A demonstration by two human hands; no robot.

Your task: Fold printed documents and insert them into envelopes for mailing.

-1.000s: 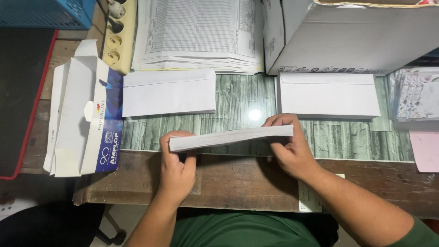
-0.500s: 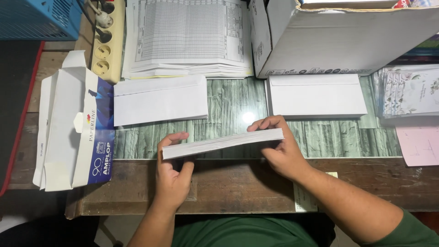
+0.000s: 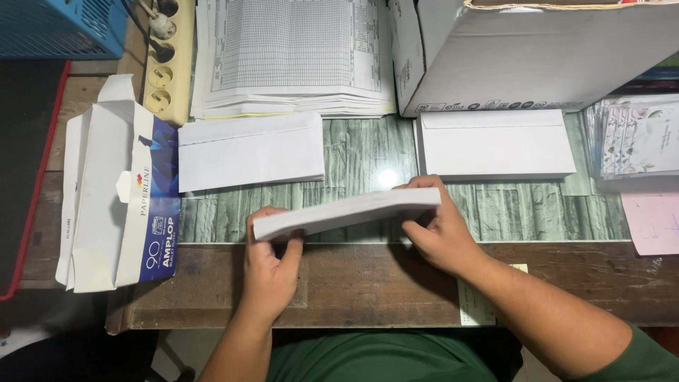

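Both hands hold a thick stack of white envelopes [image 3: 346,211] on edge just above the desk's front, long side running left to right and its flat face tipped up toward the camera. My left hand [image 3: 271,262] grips the stack's left end. My right hand [image 3: 438,230] grips the right end, fingers curled over its top. A pile of white envelopes [image 3: 249,151] lies flat behind the left hand. Another pile of white envelopes [image 3: 495,143] lies flat behind the right hand.
An opened blue and white envelope carton [image 3: 117,187] lies at the left. A stack of printed forms [image 3: 293,60], a cream power strip [image 3: 168,60] and a large white cardboard box [image 3: 537,53] line the back. Floral cards [image 3: 636,138] and pink paper [image 3: 654,223] sit right.
The stack has tilted so its broad face now shows more than its edge. My left fingers have closed over the stack's left end. The view shifted slightly.
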